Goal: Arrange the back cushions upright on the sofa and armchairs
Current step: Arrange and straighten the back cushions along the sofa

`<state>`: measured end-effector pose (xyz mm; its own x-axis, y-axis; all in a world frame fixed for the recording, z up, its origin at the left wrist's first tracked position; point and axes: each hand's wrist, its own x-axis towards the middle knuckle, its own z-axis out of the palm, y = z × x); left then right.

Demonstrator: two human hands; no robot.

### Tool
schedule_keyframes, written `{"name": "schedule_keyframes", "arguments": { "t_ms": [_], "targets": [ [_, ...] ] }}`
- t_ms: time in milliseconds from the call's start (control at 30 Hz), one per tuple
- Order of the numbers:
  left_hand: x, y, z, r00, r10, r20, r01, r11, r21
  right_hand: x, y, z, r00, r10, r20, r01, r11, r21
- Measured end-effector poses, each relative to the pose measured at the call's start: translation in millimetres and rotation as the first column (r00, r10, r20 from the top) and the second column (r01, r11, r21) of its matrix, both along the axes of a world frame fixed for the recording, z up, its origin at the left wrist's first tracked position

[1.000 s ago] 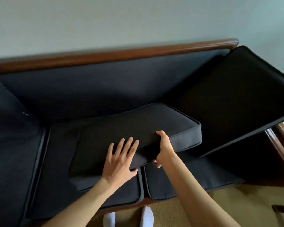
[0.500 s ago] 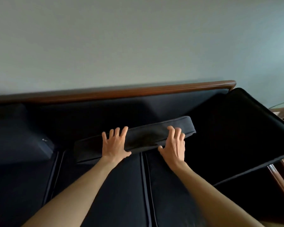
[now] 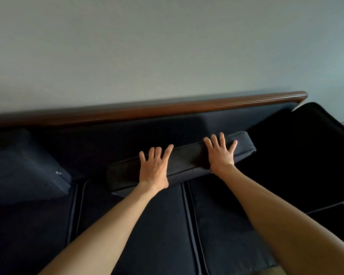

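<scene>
Dark cushion (image 3: 182, 162) stands against sofa (image 3: 147, 112) back under spread left hand (image 3: 154, 168) and right hand (image 3: 219, 153), between two tilted cushions (image 3: 24, 165).

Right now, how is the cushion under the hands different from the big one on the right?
The middle cushion stands against the sofa back, with the left hand and right hand pressing on it. The right cushion is untouched and leans tilted, showing its broad face. Both are dark fabric.

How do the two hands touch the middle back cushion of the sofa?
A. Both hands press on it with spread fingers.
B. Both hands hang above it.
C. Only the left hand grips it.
A: the left hand and right hand lie flat on the middle back cushion, fingers spread.
</scene>
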<state>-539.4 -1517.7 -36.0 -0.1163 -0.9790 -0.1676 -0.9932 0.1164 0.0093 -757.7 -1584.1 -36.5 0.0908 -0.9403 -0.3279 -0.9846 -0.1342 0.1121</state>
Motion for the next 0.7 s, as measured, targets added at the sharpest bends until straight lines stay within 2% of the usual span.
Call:
{"name": "schedule_keyframes", "arguments": {
  "t_ms": [133, 233, 400, 700],
  "targets": [
    [6.6, -14.4, -2.4, 1.0, 0.004, -0.012, -0.004, 1.0, 0.0, -1.4, -15.2, -1.9, 0.986, 0.16, -0.036, -0.162, 0.985, -0.053],
    [17.9, -21.5, 5.0, 0.999, 0.003, -0.053, -0.002, 1.0, 0.03, 3.3, -24.6, 13.8, 0.975, 0.222, -0.027, -0.224, 0.973, -0.057],
    [70.8, -22.5, 24.4, 0.996, 0.025, -0.085, -0.018, 0.996, 0.085, 47.9, -21.7, 39.2, 0.967, 0.253, 0.025, -0.253, 0.967, -0.016],
    [195.7, -16.6, 51.3, 0.999, 0.041, -0.018, -0.038, 0.991, 0.129, 166.2, -9.9, 40.7, 0.943, 0.291, 0.161, -0.301, 0.953, 0.044]
  ]
}}
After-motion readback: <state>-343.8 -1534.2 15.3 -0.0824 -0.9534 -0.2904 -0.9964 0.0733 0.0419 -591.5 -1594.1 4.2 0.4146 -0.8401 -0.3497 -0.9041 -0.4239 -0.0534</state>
